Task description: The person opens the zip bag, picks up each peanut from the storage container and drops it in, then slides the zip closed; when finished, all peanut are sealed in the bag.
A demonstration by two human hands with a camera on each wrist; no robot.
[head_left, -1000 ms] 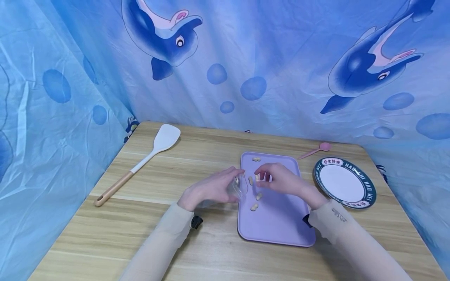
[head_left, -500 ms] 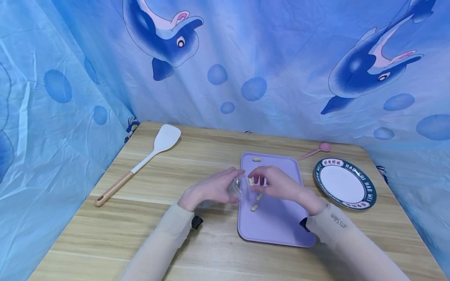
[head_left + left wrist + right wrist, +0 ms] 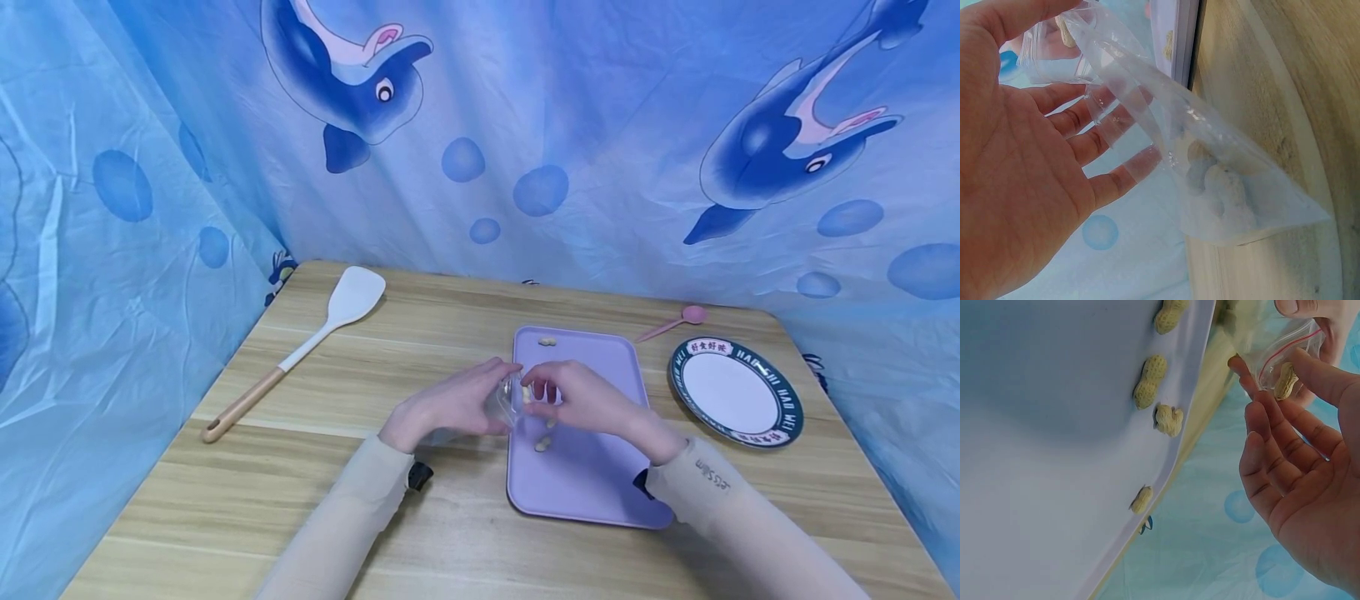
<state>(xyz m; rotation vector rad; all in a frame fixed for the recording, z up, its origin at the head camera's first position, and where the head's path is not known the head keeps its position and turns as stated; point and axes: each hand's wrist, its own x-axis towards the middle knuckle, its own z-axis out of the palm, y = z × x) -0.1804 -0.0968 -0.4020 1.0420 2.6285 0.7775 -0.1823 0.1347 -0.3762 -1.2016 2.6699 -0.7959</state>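
Note:
My left hand [image 3: 453,402] holds a clear zip-lock bag [image 3: 1147,106] at its mouth, beside the tray's left edge. Several peanuts [image 3: 1225,190] lie in the bag's bottom corner, seen through the plastic in the left wrist view. With thumb and finger, my right hand [image 3: 588,402] pinches another peanut [image 3: 1285,381] at the bag's mouth, near the red zip line. Beneath that hand, the purple tray [image 3: 592,492] bears several loose peanuts [image 3: 1150,381] along one side. In the head view, the right hand partly hides them.
A white spatula [image 3: 352,296] with a wooden handle lies at the table's left. To the right of the tray sits a green-rimmed plate [image 3: 727,392], with a pink spoon [image 3: 692,314] behind it. A blue dolphin curtain [image 3: 487,125] hangs behind the table [image 3: 442,533].
My right hand has moved left across the tray with the peanut, up to the bag's mouth. The left hand and bag have stayed in place.

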